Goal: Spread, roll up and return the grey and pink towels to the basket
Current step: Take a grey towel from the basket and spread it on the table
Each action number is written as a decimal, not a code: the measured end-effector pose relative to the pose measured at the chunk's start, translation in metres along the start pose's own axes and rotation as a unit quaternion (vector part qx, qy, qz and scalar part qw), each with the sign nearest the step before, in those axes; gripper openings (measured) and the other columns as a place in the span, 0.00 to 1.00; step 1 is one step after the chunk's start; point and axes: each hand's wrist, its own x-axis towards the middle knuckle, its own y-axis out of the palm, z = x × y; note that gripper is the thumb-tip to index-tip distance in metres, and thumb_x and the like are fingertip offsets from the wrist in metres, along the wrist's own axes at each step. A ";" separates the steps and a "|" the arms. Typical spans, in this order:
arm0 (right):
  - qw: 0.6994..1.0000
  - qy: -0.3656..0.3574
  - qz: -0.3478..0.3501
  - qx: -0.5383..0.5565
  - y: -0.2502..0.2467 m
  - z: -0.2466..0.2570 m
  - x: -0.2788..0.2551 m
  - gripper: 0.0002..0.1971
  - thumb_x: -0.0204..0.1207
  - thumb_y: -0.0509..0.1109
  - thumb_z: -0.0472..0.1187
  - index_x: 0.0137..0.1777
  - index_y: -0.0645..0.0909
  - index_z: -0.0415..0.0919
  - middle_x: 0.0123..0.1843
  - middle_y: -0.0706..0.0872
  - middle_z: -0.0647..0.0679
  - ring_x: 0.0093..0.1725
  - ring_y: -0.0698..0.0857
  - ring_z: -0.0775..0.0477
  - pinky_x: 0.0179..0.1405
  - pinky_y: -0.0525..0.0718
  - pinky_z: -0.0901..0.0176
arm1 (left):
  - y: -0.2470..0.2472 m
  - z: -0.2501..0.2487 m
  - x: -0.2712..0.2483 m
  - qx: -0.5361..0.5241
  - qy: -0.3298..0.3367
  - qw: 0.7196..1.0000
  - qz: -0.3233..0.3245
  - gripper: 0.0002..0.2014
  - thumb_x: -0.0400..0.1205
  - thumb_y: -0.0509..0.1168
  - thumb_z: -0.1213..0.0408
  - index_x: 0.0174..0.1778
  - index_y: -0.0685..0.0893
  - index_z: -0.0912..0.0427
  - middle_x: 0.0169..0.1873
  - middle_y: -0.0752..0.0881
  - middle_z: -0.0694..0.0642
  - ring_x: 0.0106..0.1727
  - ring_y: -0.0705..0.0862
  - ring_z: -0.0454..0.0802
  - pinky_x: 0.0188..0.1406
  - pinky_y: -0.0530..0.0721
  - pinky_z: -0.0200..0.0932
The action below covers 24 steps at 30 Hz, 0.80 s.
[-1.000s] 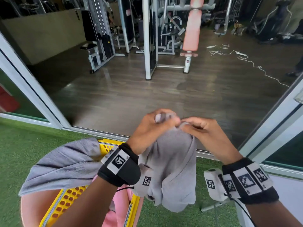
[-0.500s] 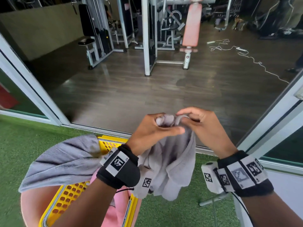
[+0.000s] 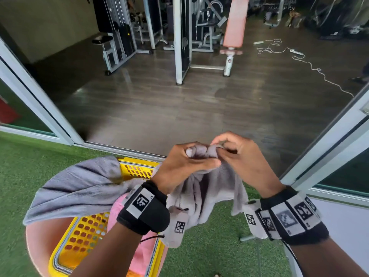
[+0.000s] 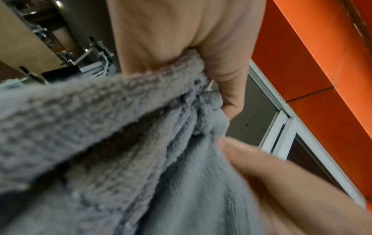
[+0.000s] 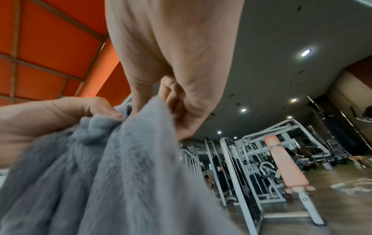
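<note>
A small grey towel (image 3: pixel 207 192) hangs bunched from both hands at chest height, to the right of and above the yellow basket (image 3: pixel 85 234). My left hand (image 3: pixel 185 162) grips its gathered top edge; in the left wrist view the grey towel (image 4: pixel 141 143) fills the frame under the curled fingers. My right hand (image 3: pixel 235 154) pinches the same edge just to the right, and the right wrist view shows the grey towel (image 5: pixel 112 167) caught between thumb and fingers. A second grey towel (image 3: pixel 75 188) drapes over the basket's far left rim. A pink towel (image 3: pixel 143 250) lies inside the basket.
The basket sits on a pink round stool (image 3: pixel 38 250) on green turf (image 3: pixel 209 252). Ahead is an open sliding doorway with white frames (image 3: pixel 40 100) onto a dark gym floor with weight machines (image 3: pixel 179 37) and a loose cable (image 3: pixel 311 64).
Both hands have worked along the towel's top edge, gathering more of it, so the hanging part is shorter and more bunched. The view has tilted slightly.
</note>
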 end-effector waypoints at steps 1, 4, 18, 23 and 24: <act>1.000 0.002 0.002 -0.013 0.002 0.000 -0.001 0.06 0.76 0.74 0.36 0.48 0.86 0.48 0.32 0.88 0.61 0.34 0.82 0.66 0.38 0.75 0.71 | 0.000 0.004 0.000 0.014 0.006 1.000 -0.018 0.09 0.75 0.73 0.77 0.36 0.79 0.76 0.30 0.76 0.60 0.35 0.73 0.49 0.35 0.73 0.44; 0.998 0.028 0.036 -0.044 0.007 -0.013 -0.014 0.03 0.76 0.75 0.45 0.47 0.88 0.54 0.40 0.91 0.61 0.40 0.89 0.61 0.43 0.83 0.66 | -0.010 0.007 -0.001 0.022 0.025 0.996 -0.082 0.14 0.74 0.70 0.81 0.29 0.69 0.78 0.24 0.70 0.62 0.30 0.67 0.49 0.30 0.63 0.47; 0.998 0.024 0.061 -0.003 0.033 0.008 -0.019 0.07 0.76 0.75 0.44 0.53 0.86 0.53 0.45 0.90 0.58 0.48 0.89 0.59 0.52 0.83 0.66 | -0.022 0.037 -0.023 0.011 -0.030 0.999 -0.030 0.05 0.73 0.77 0.72 0.37 0.86 0.65 0.32 0.84 0.55 0.36 0.79 0.46 0.41 0.77 0.44; 0.983 0.077 0.161 -0.038 0.035 -0.023 -0.044 0.05 0.77 0.72 0.47 0.50 0.88 0.51 0.38 0.89 0.55 0.30 0.82 0.59 0.29 0.74 0.71 | -0.034 0.053 -0.042 -0.058 -0.048 0.991 -0.108 0.15 0.68 0.77 0.69 0.33 0.79 0.75 0.29 0.77 0.61 0.34 0.74 0.52 0.38 0.71 0.50; 0.981 0.093 0.165 -0.031 0.036 -0.032 -0.051 0.05 0.77 0.72 0.47 0.49 0.87 0.51 0.39 0.89 0.51 0.30 0.83 0.54 0.29 0.77 0.67 | -0.037 0.058 -0.047 -0.071 -0.054 0.990 -0.112 0.19 0.68 0.78 0.68 0.37 0.77 0.80 0.32 0.78 0.64 0.36 0.74 0.54 0.40 0.72 0.52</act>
